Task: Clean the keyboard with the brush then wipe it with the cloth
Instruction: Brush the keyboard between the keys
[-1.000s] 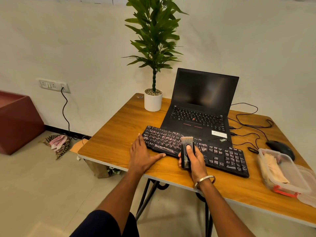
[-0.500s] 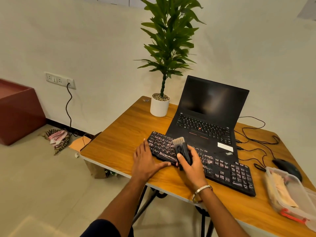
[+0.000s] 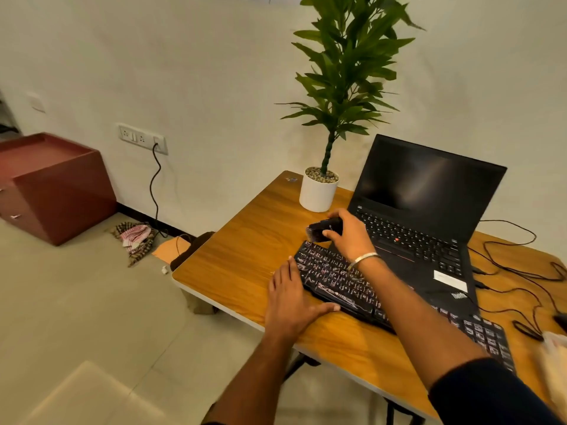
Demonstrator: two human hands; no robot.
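A black keyboard (image 3: pixel 334 279) with pale markings lies slantwise on the wooden table (image 3: pixel 245 256), in front of an open black laptop (image 3: pixel 417 216). My right hand (image 3: pixel 349 233) is closed around a small black brush (image 3: pixel 322 230), bristles pointing left, just above the keyboard's far left corner. My left hand (image 3: pixel 291 299) rests flat on the table with spread fingers, thumb and fingertips against the keyboard's left end. My right forearm crosses over the keyboard's middle and hides it. I see no cloth on the visible part of the table.
A potted plant in a white pot (image 3: pixel 317 193) stands at the table's back left corner. Black cables (image 3: pixel 515 271) trail on the right beside the laptop. A red-brown cabinet (image 3: pixel 52 182) and a crumpled rag (image 3: pixel 135 237) sit on the floor to the left.
My right hand has carried the brush from the keyboard's middle up to its far left corner, turning the bristles leftward. The view has swung left. My left hand stays at the keyboard's left end.
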